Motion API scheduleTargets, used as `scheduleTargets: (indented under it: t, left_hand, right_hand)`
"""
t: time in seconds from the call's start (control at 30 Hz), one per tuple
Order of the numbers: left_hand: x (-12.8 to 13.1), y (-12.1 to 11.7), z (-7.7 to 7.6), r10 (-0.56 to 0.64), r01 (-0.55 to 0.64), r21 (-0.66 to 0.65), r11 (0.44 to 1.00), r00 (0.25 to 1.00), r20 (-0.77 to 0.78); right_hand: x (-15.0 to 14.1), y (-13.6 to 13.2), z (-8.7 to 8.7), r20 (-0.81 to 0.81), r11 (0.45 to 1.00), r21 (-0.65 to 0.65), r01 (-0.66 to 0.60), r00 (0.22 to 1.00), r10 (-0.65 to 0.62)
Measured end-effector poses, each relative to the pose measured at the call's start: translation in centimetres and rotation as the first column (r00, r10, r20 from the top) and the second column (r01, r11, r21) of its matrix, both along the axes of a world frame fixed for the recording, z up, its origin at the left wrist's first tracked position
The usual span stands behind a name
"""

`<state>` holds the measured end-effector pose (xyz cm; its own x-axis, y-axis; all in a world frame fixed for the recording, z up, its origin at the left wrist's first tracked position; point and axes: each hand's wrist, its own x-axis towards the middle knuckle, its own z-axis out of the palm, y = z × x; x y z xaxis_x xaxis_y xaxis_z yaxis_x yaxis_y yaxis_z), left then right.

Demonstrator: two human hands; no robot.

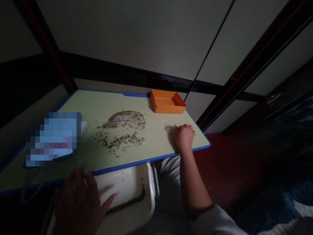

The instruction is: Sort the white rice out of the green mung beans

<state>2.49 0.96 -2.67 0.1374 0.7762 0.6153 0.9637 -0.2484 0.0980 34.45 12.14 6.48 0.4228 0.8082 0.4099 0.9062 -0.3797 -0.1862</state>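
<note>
Right hand (184, 137) on pale green desk (154, 143) (blue edging (151, 159)), dark-framed panels (127, 39) behind.

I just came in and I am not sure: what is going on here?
A person has both hands at a pale green board with a blue edge, where small green seeds lie scattered. Their right hand rests curled on the board beside a pale scrap, possibly tissue. Their left hand is spread at the near edge, over a white tray holding a thin line of seeds. An orange tray stands at the far edge.
</note>
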Motion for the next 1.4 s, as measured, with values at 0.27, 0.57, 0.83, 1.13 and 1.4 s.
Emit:
scheduleTargets:
  t: [0.27, 0.57, 0.83, 1.13, 1.4]
  left_hand:
    - [-0.2, -0.1, -0.2, -0.015, 0.015, 0.004, 1.0, 1.0, 0.005]
    - [0.1, 0.1, -0.2, -0.003, 0.003, 0.008, 1.0, 0.999, 0.037]
    - [0.0, 0.2, 0.0, -0.018, 0.019, -0.023, 1.0, 0.999, 0.04]
    - [-0.3, 0.3, -0.7, -0.021, 0.02, 0.013, 1.0, 0.999, 0.046]
    - [-0.3, 0.4, -0.5, -0.017, 0.017, 0.006, 1.0, 1.0, 0.023]
  right_hand:
    - [0.8, 0.0, -0.6, -0.153, 0.981, 0.158, -0.109, 0.979, 0.134]
    - [-1.9, 0.4, 0.5, -0.001, 0.969, -0.006, -0.248, 0.969, 0.248]
    - [-1.4, 0.2, 1.0, 0.019, 0.992, 0.064, -0.104, 0.994, 0.103]
    - [-4.4, 0.4, 1.3, -0.035, 0.927, -0.055, -0.37, 0.929, 0.369]
    - [-8.9, 1.3, 2.1, 0.012, 0.894, -0.113, -0.434, 0.899, 0.438]
